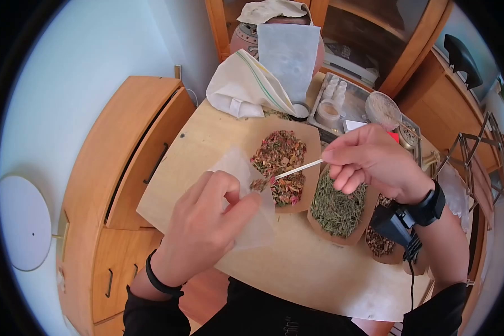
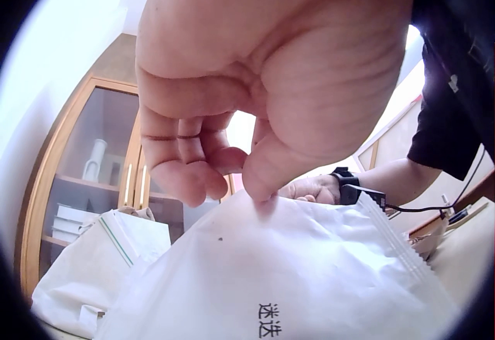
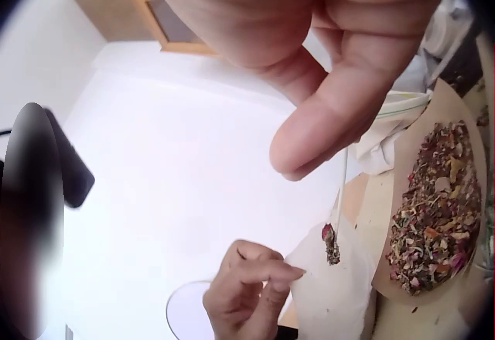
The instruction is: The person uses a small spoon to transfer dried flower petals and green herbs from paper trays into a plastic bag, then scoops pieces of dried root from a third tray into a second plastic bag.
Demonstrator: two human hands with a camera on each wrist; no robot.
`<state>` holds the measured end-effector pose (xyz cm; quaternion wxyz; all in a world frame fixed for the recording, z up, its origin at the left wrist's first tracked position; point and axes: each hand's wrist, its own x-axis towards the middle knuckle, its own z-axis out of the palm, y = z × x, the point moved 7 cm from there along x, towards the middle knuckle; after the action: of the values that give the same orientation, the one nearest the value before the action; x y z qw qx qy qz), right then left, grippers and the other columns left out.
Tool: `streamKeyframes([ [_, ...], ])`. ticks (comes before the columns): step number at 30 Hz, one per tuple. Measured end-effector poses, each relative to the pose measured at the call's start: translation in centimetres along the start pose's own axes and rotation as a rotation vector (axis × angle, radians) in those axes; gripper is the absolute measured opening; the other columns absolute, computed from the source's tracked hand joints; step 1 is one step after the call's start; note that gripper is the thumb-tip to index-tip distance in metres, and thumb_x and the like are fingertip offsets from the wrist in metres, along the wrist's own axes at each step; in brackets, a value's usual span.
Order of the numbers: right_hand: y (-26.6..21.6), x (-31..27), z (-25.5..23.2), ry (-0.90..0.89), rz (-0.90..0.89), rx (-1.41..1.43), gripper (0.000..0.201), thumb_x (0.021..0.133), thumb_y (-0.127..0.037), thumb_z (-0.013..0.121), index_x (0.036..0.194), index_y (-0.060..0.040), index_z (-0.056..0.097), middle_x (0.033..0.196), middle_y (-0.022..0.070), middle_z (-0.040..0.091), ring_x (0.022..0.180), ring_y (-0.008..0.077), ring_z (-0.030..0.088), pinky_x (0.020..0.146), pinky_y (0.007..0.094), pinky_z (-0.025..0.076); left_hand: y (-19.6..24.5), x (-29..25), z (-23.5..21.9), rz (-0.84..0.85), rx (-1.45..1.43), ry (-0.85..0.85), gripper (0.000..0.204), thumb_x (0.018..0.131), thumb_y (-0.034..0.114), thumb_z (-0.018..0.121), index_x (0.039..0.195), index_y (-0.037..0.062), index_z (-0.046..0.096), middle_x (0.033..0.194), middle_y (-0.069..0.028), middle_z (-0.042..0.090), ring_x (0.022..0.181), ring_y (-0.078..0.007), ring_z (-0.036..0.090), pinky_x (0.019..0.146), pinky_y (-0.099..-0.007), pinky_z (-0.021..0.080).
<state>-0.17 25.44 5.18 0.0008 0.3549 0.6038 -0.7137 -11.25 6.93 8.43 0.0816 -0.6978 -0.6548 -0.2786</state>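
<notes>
My left hand (image 1: 204, 218) pinches the top edge of a translucent white bag (image 2: 232, 270), thumb against fingers; dark printed characters show on its front in the left wrist view. My right hand (image 1: 378, 159) holds a thin pale-handled spoon (image 1: 302, 168) between thumb and fingertips. A small heap of dried petals and herbs (image 3: 332, 247) sits on the spoon's end, with a pinkish-red bud in it, close over the bag's mouth. Just beyond is a brown paper tray (image 1: 312, 134) filled with a mix of dried flowers (image 1: 280, 148). Below the right hand lies dried green needle-like herb (image 1: 340, 207) in a second tray.
Another tray of brown dried pieces (image 1: 379, 245) is partly under the right forearm. At the back are a cream cloth bag (image 1: 241, 84), a white pouch (image 1: 288, 56) and a metal tray (image 1: 350, 92) with small white containers. A wooden drawer (image 1: 145, 162) stands open to the left.
</notes>
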Motion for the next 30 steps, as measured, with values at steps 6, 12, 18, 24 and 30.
streamKeyframes([
  [6,-2.7,-2.1,2.5,0.051,-0.153,-0.225,0.016,0.087,-0.007,0.064,0.092,0.0082,0.064,0.071,0.0099,0.067,0.054,0.0141,0.066,0.047,0.0232,0.056,-0.1,-0.2,-0.2,0.002,0.013,0.005,0.026,0.062,-0.005,0.064,0.087,0.0012,0.064,0.078,-0.0069,0.043,0.071,-0.0219,0.051,0.055,-0.0321,0.043],
  [12,-1.0,-1.2,-3.4,0.306,-0.157,-0.312,0.013,0.088,-0.005,0.06,0.087,0.0082,0.063,0.068,0.0078,0.064,0.055,0.014,0.066,0.047,0.0226,0.055,-0.2,-0.3,-0.6,-0.051,-0.007,-0.015,0.029,0.062,-0.012,0.06,0.087,0.0032,0.064,0.079,-0.01,0.046,0.069,-0.0254,0.053,0.056,-0.0329,0.045],
  [18,2.6,1.3,-4.1,0.227,-0.022,-0.253,0.013,0.084,-0.001,0.06,0.088,0.0116,0.062,0.071,0.0129,0.063,0.058,0.0185,0.067,0.048,0.0269,0.057,-0.4,-0.3,-0.4,-0.06,-0.03,-0.037,0.027,0.063,-0.01,0.062,0.086,0.0026,0.062,0.082,-0.011,0.048,0.072,-0.0272,0.055,0.059,-0.0342,0.047],
  [24,6.3,3.6,-2.7,0.134,0.077,0.044,0.014,0.085,-0.004,0.064,0.089,0.0092,0.063,0.074,0.013,0.065,0.061,0.0182,0.067,0.052,0.0262,0.058,-0.4,-0.2,-0.1,-0.016,-0.021,-0.023,0.029,0.06,-0.01,0.06,0.087,0.0016,0.061,0.084,-0.0102,0.048,0.074,-0.0266,0.054,0.059,-0.0341,0.046],
  [30,7.5,4.3,-2.8,0.078,0.131,0.146,0.014,0.087,-0.006,0.064,0.092,0.0074,0.063,0.076,0.0119,0.066,0.064,0.017,0.068,0.057,0.0242,0.058,-0.2,-0.1,-0.3,-0.01,-0.014,-0.029,0.033,0.058,-0.011,0.06,0.088,0.0015,0.06,0.085,-0.0101,0.049,0.074,-0.0268,0.055,0.06,-0.0344,0.047],
])
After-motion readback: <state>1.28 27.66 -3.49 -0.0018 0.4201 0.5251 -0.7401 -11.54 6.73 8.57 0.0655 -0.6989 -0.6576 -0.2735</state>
